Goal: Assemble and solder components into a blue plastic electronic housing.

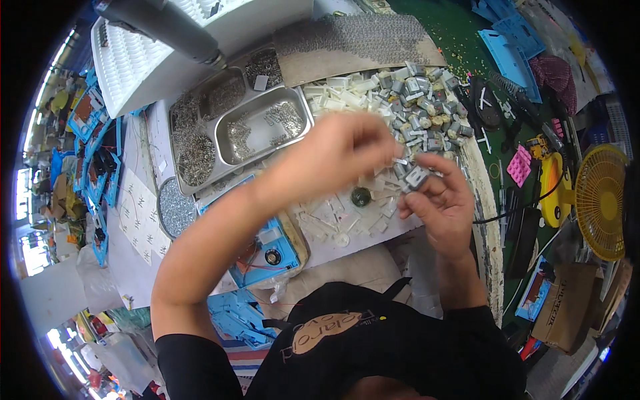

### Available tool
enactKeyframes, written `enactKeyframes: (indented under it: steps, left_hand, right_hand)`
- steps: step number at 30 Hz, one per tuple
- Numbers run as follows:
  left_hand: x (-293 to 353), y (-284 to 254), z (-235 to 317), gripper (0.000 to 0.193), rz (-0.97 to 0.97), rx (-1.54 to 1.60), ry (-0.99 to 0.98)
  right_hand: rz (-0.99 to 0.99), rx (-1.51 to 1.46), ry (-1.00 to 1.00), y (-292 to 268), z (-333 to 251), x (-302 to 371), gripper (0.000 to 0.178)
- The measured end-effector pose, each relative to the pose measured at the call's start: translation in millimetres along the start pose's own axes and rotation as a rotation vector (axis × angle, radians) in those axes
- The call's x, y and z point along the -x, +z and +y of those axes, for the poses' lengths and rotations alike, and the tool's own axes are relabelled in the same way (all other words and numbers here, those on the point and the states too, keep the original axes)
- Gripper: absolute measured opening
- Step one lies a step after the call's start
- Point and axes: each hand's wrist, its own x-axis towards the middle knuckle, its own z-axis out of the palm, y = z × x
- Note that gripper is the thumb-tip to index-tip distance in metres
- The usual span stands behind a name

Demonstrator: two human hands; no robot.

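Right hand (445, 205) is pinching a small grey metal block (416, 177) between fingers and thumb.
Left hand (350, 148) is curling blurred fingers just beside it, grip impossible to tell; grey-and-white metal-and-plastic parts (427, 103) are lying heaped beyond, a silver compartmented metal tray (261, 139) sitting far left.

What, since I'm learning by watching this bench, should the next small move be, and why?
I'd probably keep the right hand steady around the small grey part while the left fingertips work at it. The right hand grips the part, and the left hand is close beside it; blur hides whether they touch.
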Motion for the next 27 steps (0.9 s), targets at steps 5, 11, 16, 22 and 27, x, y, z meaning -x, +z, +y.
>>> enactKeyframes:
  steps: [5, 11, 16, 22, 27]
  left_hand:
    - [-113, -42, -35, 0.030, 0.531, -0.783, 0.077]
    - [-147, -40, -45, 0.038, 0.605, -1.083, 0.102]
    - [-152, -31, -39, 0.028, 0.559, -1.109, 0.074]
    - [-167, -34, -60, 0.024, 0.712, -1.029, 0.241]
    - [-141, -38, -28, 0.013, 0.846, -0.966, 0.465]
  right_hand:
    - [-0.048, 0.046, -0.049, -9, -8, -5, 0.054]
    - [0.029, 0.077, -0.055, -24, -12, 11, 0.052]
    - [0.042, 0.092, -0.099, -28, -8, 15, 0.050]
    - [0.015, 0.279, -0.005, -18, -14, 12, 0.053]
    - [-0.234, 0.680, 0.084, -12, -7, -13, 0.045]
